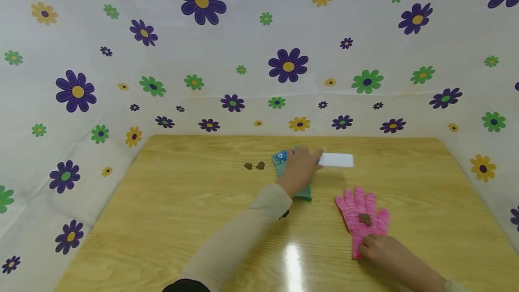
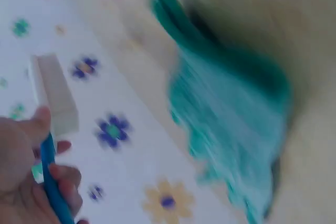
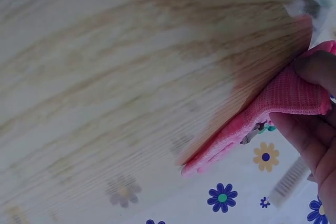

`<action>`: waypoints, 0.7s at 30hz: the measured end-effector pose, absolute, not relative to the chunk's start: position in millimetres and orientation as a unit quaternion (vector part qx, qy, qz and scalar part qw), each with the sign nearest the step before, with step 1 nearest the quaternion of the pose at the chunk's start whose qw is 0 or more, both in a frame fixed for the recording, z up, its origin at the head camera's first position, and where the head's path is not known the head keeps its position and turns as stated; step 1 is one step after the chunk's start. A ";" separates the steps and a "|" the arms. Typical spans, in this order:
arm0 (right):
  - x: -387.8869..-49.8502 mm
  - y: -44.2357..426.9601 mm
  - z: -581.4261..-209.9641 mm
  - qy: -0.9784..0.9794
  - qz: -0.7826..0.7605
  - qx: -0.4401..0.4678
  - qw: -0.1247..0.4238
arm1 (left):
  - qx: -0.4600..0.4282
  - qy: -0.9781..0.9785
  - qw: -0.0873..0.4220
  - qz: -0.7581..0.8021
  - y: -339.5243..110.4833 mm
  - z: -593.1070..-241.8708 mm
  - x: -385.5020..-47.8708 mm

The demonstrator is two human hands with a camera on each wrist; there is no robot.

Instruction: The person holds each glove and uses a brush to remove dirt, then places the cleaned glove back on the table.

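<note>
My left hand (image 1: 299,169) grips the blue handle (image 2: 48,166) of a brush, whose white head (image 1: 335,160) points right in the head view. Below that hand a teal knit glove (image 2: 231,114) lies on the table, partly hidden by the hand and sleeve in the head view. A pink knit glove (image 1: 358,211) lies to the right, fingers pointing away from me, with a brown lump (image 1: 365,219) on its palm. At its cuff (image 3: 299,90), my right hand (image 1: 383,251) pinches the fabric between thumb and fingers.
Two small brown lumps (image 1: 260,166) lie on the wooden table (image 1: 182,202) left of the teal glove. A small dark piece (image 1: 285,214) shows beside the left sleeve, partly hidden. A white flowered cloth (image 1: 243,48) stands behind the table and along both sides.
</note>
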State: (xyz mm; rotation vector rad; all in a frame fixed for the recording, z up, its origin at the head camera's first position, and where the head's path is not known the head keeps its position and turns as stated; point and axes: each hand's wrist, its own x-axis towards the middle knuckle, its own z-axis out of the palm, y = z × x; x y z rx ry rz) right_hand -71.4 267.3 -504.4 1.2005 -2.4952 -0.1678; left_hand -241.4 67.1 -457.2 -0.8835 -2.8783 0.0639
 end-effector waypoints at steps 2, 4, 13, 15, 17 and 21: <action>-69.5 266.5 -505.2 -0.884 -0.055 0.425 0.185 | -0.344 -0.938 0.037 0.011 70.2 -455.1 -225.6; -67.4 266.3 -504.7 -0.888 -0.060 0.421 0.177 | -0.389 -0.921 0.013 0.025 75.9 -458.6 -207.1; -67.8 261.7 -509.7 -0.874 -0.059 0.438 0.199 | -0.445 -0.889 0.010 0.106 91.1 -492.0 -179.1; -67.7 261.1 -509.2 -0.873 -0.060 0.439 0.204 | -0.438 -0.892 0.028 0.107 91.5 -493.0 -182.2; -67.4 261.4 -507.9 -0.875 -0.066 0.435 0.204 | -0.429 -0.896 0.040 0.108 92.8 -493.0 -185.7; -66.0 262.5 -504.7 -0.882 -0.073 0.428 0.186 | -0.406 -0.908 0.033 0.097 95.7 -491.6 -190.5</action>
